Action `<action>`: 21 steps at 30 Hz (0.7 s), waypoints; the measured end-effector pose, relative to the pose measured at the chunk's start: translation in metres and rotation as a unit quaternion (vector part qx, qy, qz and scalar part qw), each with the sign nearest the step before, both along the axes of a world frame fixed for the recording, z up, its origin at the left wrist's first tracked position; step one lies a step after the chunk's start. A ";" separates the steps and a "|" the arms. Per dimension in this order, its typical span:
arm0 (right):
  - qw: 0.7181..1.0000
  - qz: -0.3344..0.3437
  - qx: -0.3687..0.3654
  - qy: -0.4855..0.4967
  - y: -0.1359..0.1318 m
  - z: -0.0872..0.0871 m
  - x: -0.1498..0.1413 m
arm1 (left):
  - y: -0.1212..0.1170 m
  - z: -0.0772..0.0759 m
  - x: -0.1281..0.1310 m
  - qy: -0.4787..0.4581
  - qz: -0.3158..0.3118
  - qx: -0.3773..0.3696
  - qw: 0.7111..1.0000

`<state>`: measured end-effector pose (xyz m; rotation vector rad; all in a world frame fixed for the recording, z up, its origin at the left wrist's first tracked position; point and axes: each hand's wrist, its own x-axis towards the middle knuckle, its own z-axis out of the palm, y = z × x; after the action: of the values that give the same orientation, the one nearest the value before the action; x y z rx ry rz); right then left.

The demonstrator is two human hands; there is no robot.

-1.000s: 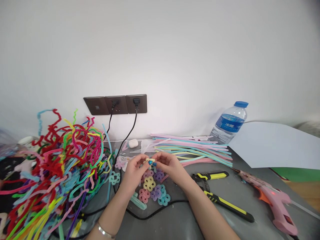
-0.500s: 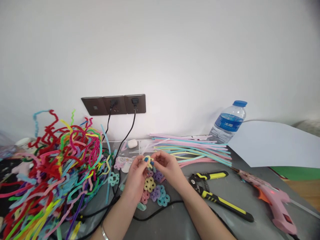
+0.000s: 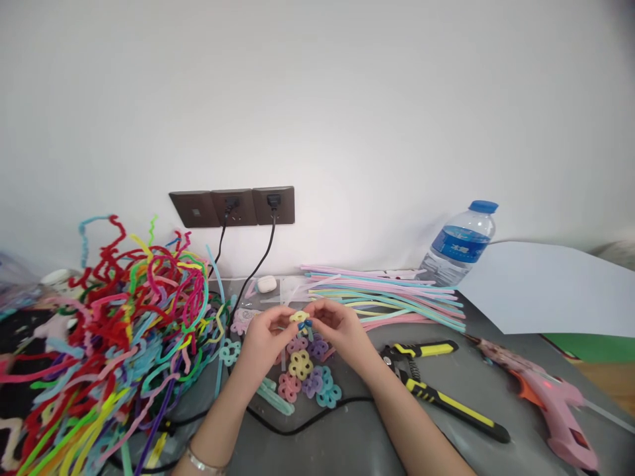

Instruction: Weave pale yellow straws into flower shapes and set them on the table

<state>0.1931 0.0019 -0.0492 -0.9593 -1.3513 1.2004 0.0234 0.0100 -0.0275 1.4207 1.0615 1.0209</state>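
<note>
My left hand [image 3: 272, 336] and my right hand [image 3: 335, 326] meet near the middle of the table. Between their fingertips they pinch a small pale yellow pipe-cleaner flower [image 3: 299, 317], partly covered by the fingers. Just below lie finished pipe-cleaner flowers: a yellow one [image 3: 300, 365], a pink one [image 3: 289, 387], a purple one [image 3: 313, 381] and a blue one [image 3: 328, 388]. A mint flower [image 3: 229, 352] lies left of my left hand. Beneath my left wrist are short mint pipe-cleaner pieces [image 3: 276, 399].
A big tangle of coloured pipe cleaners [image 3: 129, 330] fills the left. Straight pastel pipe cleaners [image 3: 387, 294] lie behind my hands. On the right are wire strippers [image 3: 441, 396], a pink glue gun [image 3: 550, 396], a water bottle [image 3: 459, 244] and white paper [image 3: 550, 291]. A black cord [image 3: 307, 426] crosses the table.
Both hands stay together on the yellow flower, which was turned upright half a second ago and now lies flatter. The view shifted slightly left, then back right.
</note>
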 end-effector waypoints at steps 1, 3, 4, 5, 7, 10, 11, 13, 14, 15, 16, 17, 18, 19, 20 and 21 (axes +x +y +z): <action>1.000 0.003 -0.004 -0.005 0.000 -0.001 0.000 | 0.000 0.000 -0.001 0.021 -0.002 0.015 1.000; 1.000 0.006 -0.005 -0.014 0.001 -0.001 0.000 | 0.000 -0.001 -0.002 0.048 0.004 0.030 0.998; 1.000 0.006 -0.002 -0.015 0.000 -0.001 0.000 | 0.000 -0.001 -0.001 0.055 0.006 0.034 0.998; 1.000 0.007 0.003 -0.014 0.000 -0.001 -0.001 | 0.000 -0.002 -0.001 0.057 0.007 0.038 0.998; 1.000 0.008 0.015 -0.008 -0.001 0.000 -0.002 | 0.000 -0.002 0.001 0.052 0.005 0.047 0.998; 1.000 0.014 0.022 -0.004 -0.001 -0.001 -0.003 | 0.000 -0.002 0.002 0.051 -0.005 0.056 0.997; 1.000 0.015 0.021 -0.006 -0.001 -0.002 -0.003 | 0.000 -0.002 0.003 0.056 -0.009 0.058 0.997; 1.000 0.015 0.012 -0.010 0.000 -0.004 -0.004 | 0.000 -0.002 0.003 0.068 -0.011 0.062 0.996; 1.000 0.013 0.006 -0.011 0.001 -0.005 -0.003 | 0.000 -0.002 0.003 0.074 -0.009 0.062 0.995; 1.000 0.010 0.000 -0.013 0.001 -0.006 -0.003 | -0.001 -0.002 0.003 0.078 -0.005 0.061 0.995; 1.000 0.008 -0.005 -0.014 0.002 -0.007 -0.003 | -0.001 -0.002 0.003 0.082 -0.003 0.059 0.995; 1.000 0.007 -0.009 -0.017 0.002 -0.008 -0.003 | -0.002 -0.001 0.003 0.086 -0.002 0.060 0.994; 1.000 0.006 -0.012 -0.021 0.003 -0.008 -0.002 | -0.002 -0.001 0.003 0.090 -0.004 0.062 0.994; 1.000 0.006 -0.015 -0.027 0.003 -0.009 -0.002 | -0.002 -0.001 0.002 0.095 -0.005 0.066 0.993; 0.999 0.005 -0.017 -0.033 0.003 -0.009 -0.002 | -0.003 0.000 0.001 0.100 -0.007 0.069 0.993; 0.999 0.004 -0.019 -0.038 0.003 -0.009 -0.002 | -0.003 0.001 0.001 0.106 -0.008 0.071 0.992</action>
<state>0.1912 0.0045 -0.0580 -1.0374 -1.3970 1.2097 0.0240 0.0074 -0.0270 1.6800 1.1463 0.9646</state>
